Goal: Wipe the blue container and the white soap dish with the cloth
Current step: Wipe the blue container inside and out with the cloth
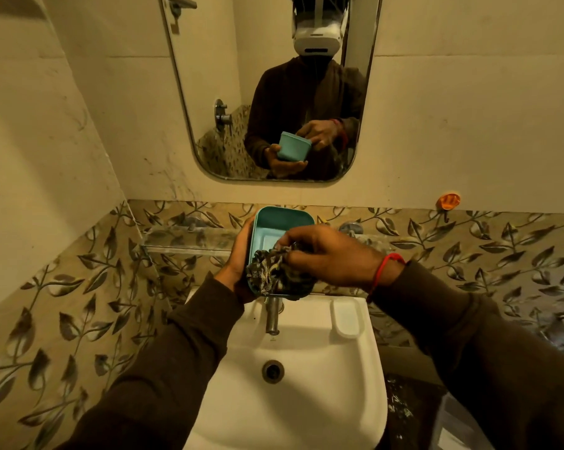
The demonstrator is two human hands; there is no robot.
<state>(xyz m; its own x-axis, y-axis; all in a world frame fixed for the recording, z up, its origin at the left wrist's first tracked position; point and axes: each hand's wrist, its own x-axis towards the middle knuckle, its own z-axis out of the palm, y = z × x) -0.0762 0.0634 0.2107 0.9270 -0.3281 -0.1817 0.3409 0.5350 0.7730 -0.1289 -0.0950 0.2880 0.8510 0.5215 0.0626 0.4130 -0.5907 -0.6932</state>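
Container: blue plastic, smooth, slight satin sheen inside. Cloth: soft woven fabric, dark patterned, crumpled, matt. Soap dish: white plastic, smooth, semi-gloss. Sink: white ceramic, glossy. Tap: metal, dull grey, worn-looking. Drain: metal ring, dark. Mirror: glass, thin metal-look rim. Lower wall tiles: leaf print, glazed, mild shine. Upper wall: plain cream, matt, scuffed. Sleeves: dark cloth, matt. Wrist thread: red string.
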